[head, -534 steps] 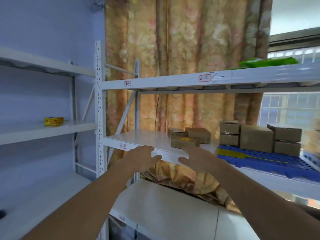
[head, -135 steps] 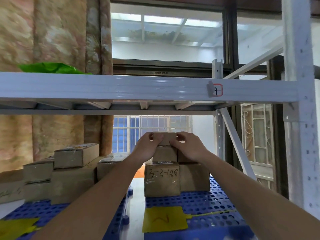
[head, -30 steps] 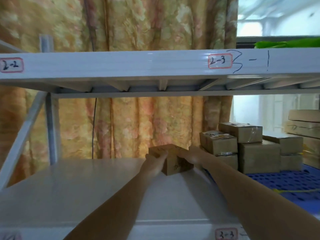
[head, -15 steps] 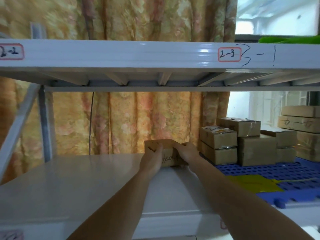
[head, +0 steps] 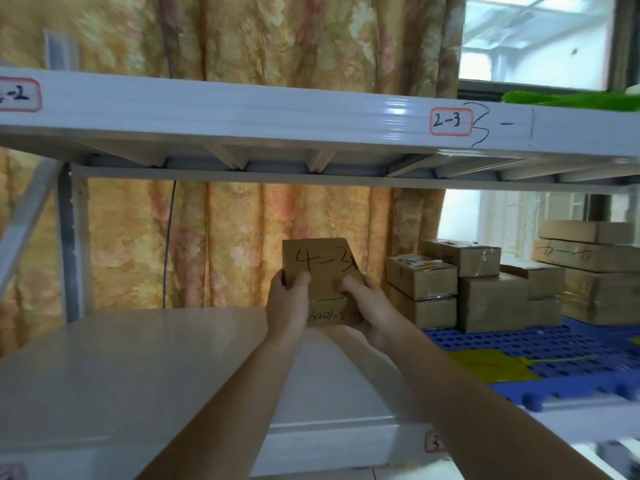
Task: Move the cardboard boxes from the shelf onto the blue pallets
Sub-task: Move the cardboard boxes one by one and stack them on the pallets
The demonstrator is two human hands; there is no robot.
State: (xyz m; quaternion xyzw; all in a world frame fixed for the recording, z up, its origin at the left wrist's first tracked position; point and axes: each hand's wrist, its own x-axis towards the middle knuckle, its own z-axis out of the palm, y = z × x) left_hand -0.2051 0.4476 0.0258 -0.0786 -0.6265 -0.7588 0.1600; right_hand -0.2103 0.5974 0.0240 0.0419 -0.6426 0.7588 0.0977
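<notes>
A: Where is the box?

B: A small cardboard box is held up in front of the curtain, lifted off the white shelf board. It is tilted so that a broad face marked "4-3" looks toward the camera, with a narrower marked face below it. The left hand grips its left edge, thumb over the front face. The right hand grips the lower right side, thumb also pressed on the front. Both hands are clamped on the box, one on each side.

A: How much room is around it?

B: Open air lies above it up to the underside of the upper shelf beam (labelled "2-3" in a red frame). To its left the board is bare all the way to the grey upright. To its right, near but apart, stand the stacked cardboard boxes, two and three high.

A: And what do those stand on?

B: A blue pallet with a perforated top, lying on the same shelf level, its left edge just right of the hands. A yellow sheet lies on its near part. The pallet's front edge sits close to the shelf's front lip.

A: The room behind?

B: A flowered yellow curtain, then a bright window on the right. Something green rests on the upper shelf.
</notes>
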